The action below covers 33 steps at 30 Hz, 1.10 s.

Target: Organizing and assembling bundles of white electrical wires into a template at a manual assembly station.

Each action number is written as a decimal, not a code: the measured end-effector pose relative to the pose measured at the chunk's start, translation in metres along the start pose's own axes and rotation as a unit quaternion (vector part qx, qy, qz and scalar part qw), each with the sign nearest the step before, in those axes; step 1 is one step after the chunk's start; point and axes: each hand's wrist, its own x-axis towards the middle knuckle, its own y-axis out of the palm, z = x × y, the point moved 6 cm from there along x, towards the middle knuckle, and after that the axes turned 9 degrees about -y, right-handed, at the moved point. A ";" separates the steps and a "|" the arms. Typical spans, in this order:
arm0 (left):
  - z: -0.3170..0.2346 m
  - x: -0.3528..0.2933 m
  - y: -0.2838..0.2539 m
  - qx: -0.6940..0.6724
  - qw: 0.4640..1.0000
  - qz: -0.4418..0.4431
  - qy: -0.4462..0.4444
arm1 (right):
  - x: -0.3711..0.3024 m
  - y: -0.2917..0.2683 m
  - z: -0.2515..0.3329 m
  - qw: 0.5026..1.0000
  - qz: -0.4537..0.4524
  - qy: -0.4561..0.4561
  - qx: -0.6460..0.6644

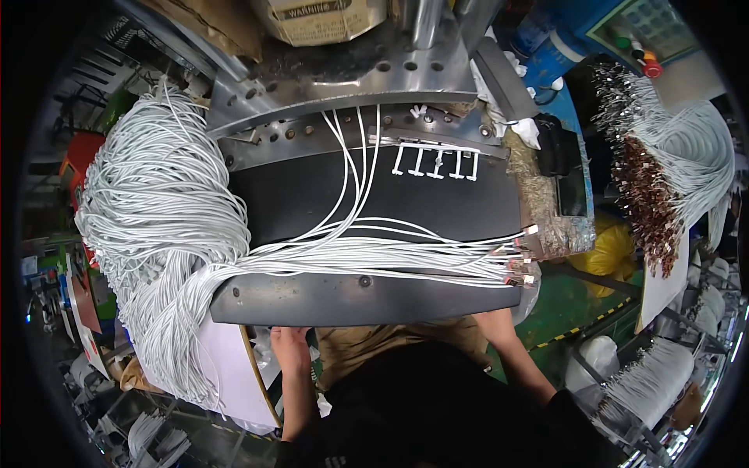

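My left hand (291, 348) is at the underside of the black work plate's (335, 307) front edge, left of centre. Its fingertips are mostly hidden by the edge. My right hand (495, 324) reaches under the same edge near the right corner, fingers out of sight. Above them on the plate lies a bundle of white cables (374, 257), their small metal connectors (521, 269) gathered at the right end. A few strands (360, 168) bend away up to the metal mould (343, 101). Near it sits a white plastic runner (437, 148) with several short T-shaped branches.
A large heap of white cables (160, 195) hangs over the left side onto a pale board (234, 366). On the right, another cable bundle (686, 164) stands by a control panel with a red button (652, 70). A yellow bag (608, 253) rests on the green floor.
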 end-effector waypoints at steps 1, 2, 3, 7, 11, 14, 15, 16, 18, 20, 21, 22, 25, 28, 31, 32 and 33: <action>-0.001 0.000 0.001 -0.003 1.000 0.005 0.003 | 0.001 0.001 -0.001 1.000 -0.004 0.006 -0.010; 0.000 0.000 0.004 -0.005 1.000 0.011 0.006 | 0.002 0.007 -0.003 0.998 -0.002 0.044 0.053; 0.003 -0.001 0.006 -0.011 1.000 -0.008 -0.006 | 0.002 0.013 -0.002 0.990 0.001 0.082 0.116; 0.018 -0.022 0.047 0.041 0.999 0.032 -0.004 | -0.004 0.045 0.034 0.930 0.182 0.237 0.212; 0.028 -0.071 0.124 0.178 0.947 0.260 -0.063 | 0.030 0.013 0.135 0.941 0.277 -0.097 0.170; -0.020 -0.106 0.184 0.357 0.829 0.393 0.176 | 0.103 -0.056 0.177 0.943 -0.029 -0.328 -0.039; -0.042 -0.115 0.207 0.409 0.747 0.416 0.319 | 0.125 -0.061 0.187 0.911 -0.064 -0.380 -0.146; -0.054 -0.120 0.230 0.462 0.673 0.416 0.400 | 0.139 -0.059 0.196 0.868 -0.122 -0.415 -0.244; -0.078 -0.117 0.271 0.541 0.550 0.362 0.523 | 0.161 -0.050 0.197 0.853 -0.089 -0.435 -0.274; -0.102 -0.100 0.299 0.600 0.518 0.313 0.523 | 0.152 -0.048 0.184 0.840 -0.069 -0.442 -0.306; -0.110 -0.085 0.303 0.653 0.527 0.303 0.452 | 0.141 -0.072 0.159 0.921 -0.056 -0.359 -0.142; -0.124 -0.086 0.303 0.634 0.517 0.301 0.490 | 0.119 -0.091 0.130 0.953 -0.051 -0.294 0.052; -0.137 -0.060 0.294 0.703 0.487 0.288 0.431 | 0.013 -0.153 0.005 0.874 -0.432 -0.131 0.178; -0.134 -0.027 0.280 0.810 0.443 0.257 0.285 | -0.069 -0.131 -0.117 0.923 -0.384 0.015 -0.031; -0.156 -0.045 0.302 0.663 0.508 0.348 0.425 | -0.123 -0.066 -0.188 0.915 -0.193 0.174 -0.308; -0.165 -0.050 0.307 0.658 0.514 0.330 0.441 | -0.121 -0.065 -0.185 0.917 -0.206 0.131 -0.316; -0.175 -0.052 0.310 0.647 0.572 0.281 0.418 | -0.123 -0.066 -0.173 0.928 -0.265 0.118 -0.232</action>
